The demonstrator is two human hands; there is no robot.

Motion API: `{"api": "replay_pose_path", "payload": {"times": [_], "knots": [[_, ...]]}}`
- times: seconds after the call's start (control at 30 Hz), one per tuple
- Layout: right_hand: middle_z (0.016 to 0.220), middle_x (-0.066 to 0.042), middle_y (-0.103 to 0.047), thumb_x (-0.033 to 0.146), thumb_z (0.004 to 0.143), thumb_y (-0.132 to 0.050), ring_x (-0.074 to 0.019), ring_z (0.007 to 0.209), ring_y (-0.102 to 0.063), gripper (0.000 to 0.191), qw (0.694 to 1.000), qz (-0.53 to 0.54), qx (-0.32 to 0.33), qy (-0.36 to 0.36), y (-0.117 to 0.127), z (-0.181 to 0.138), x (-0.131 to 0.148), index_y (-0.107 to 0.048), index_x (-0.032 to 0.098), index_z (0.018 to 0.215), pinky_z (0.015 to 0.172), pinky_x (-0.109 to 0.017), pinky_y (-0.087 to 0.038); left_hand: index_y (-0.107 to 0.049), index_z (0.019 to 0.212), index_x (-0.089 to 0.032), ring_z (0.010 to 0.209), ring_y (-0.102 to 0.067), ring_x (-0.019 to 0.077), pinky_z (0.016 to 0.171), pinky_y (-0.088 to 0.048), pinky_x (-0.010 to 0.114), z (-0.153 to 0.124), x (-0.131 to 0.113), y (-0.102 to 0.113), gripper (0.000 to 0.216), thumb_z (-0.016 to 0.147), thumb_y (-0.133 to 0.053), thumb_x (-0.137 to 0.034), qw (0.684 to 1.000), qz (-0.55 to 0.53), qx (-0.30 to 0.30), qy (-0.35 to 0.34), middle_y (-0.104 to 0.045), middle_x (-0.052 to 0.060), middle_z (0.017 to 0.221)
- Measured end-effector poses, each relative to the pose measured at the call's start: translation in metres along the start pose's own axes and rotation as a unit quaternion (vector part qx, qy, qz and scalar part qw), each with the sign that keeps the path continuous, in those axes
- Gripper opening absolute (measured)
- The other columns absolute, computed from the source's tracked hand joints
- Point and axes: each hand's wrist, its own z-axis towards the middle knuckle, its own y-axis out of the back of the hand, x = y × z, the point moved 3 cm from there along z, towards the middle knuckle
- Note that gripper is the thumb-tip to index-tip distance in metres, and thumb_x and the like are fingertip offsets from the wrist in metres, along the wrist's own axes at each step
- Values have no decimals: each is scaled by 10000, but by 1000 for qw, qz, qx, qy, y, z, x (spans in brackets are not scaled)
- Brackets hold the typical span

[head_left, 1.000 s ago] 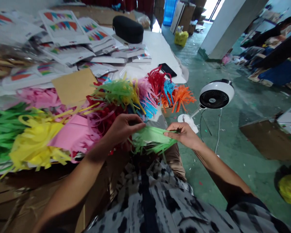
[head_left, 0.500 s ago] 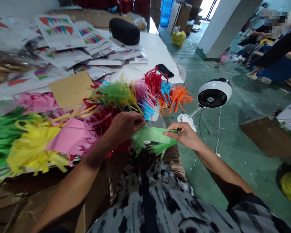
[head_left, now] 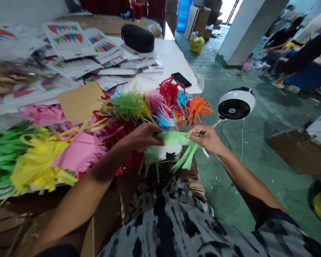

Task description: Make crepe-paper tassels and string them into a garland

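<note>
A light green tissue-paper tassel (head_left: pixel 176 137) is stretched between my hands, its cut strips hanging down at both ends. My left hand (head_left: pixel 147 135) pinches its left end, and my right hand (head_left: pixel 205 137) grips the right end with thumb and fingers. Below the paper, above my lap, shows a white object (head_left: pixel 168 151) with a small dark part; its kind is unclear. Just beyond my left hand lie fringed paper bundles: a green one (head_left: pixel 127 103), a red one (head_left: pixel 169 91) and an orange one (head_left: pixel 197 107).
Yellow fringe (head_left: pixel 40 157) and green fringe (head_left: pixel 5 157) cover the table's left side. Behind are printed packets (head_left: pixel 69 39), a brown card (head_left: pixel 81 100), a black case (head_left: pixel 137 37) and a phone (head_left: pixel 181 80). A fan (head_left: pixel 235 104) stands at right; people sit farther off.
My left hand has come to grip the paper's left end. The green paper is now pulled straighter and a little higher, with its strips hanging, and my right hand has risen slightly.
</note>
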Motion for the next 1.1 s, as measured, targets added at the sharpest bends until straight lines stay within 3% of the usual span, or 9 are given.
{"api": "replay_pose_path", "payload": {"times": [0.1,0.2,0.33,0.4,0.53,0.6,0.7,0.97,1.1], "knots": [[897,-46,-777,470,923,-736,-224,843,-699,257,987,-99,-104,69,21,6,-1,-772,217,897,828,-359,-506,-773,793,-188,665,-598,172,584,-368,249,-1,5,11,211,739,-729,-387,992,119,-47,21,-604,-23,636],[1036,-71,-794,391,1008,-624,-269,1048,-709,214,934,-264,-174,167,28,-3,13,-778,244,1024,1001,-442,-449,-774,888,-193,865,-685,267,757,-471,335,-13,6,27,151,809,-665,-262,944,281,-171,29,-729,62,836],[1091,-51,-806,275,1045,-546,-247,1148,-697,230,876,-395,-102,258,-3,-25,19,-762,269,1125,1023,-453,-401,-720,1209,-179,1250,-603,328,1131,-399,540,-50,-12,41,358,898,-547,-145,863,353,-361,25,-736,108,1211],[1101,-33,-811,219,1050,-536,-222,1149,-698,243,864,-400,-72,296,-27,-36,12,-754,274,1142,998,-435,-410,-600,1418,-193,1414,-496,326,1250,-277,586,-68,-25,33,560,873,-529,-83,850,355,-390,9,-649,104,1416],[1157,-29,-800,156,1055,-532,-203,1183,-677,263,860,-382,-41,335,-59,-55,-4,-724,260,1203,1034,-425,-415,-501,1513,-269,1581,-311,286,1333,-41,623,-82,-42,-25,756,809,-495,9,894,343,-257,-134,-510,47,1603],[1198,-29,-788,167,1070,-507,-206,1216,-658,275,862,-382,-19,334,-64,-59,-11,-721,263,1214,1071,-433,-406,-545,1480,-250,1536,-406,259,1343,-147,575,-80,-39,-60,632,885,-501,-42,910,315,-180,-201,-598,51,1527],[1199,-17,-786,202,1081,-489,-204,1221,-653,276,864,-384,-8,325,-59,-59,-16,-731,272,1193,1103,-443,-402,-617,1416,-183,1422,-558,278,1275,-372,523,-71,-21,-94,451,968,-562,-174,925,280,-150,-208,-676,113,1427],[1381,-63,-709,239,1000,-546,-261,1374,-571,384,887,-372,115,248,-49,-57,8,-657,241,1368,1250,-588,-241,-631,1403,-159,1371,-606,308,1170,-484,522,-74,-1,-109,413,1005,-598,-267,918,316,-166,-173,-647,155,1456],[1442,-96,-660,383,1028,-584,-309,1444,-508,437,877,-413,104,223,-62,-74,14,-624,207,1426,1278,-629,-166,-604,1451,-225,1391,-587,316,1203,-427,571,-81,-3,-112,458,998,-613,-287,921,312,-178,-152,-614,143,1497]]}}
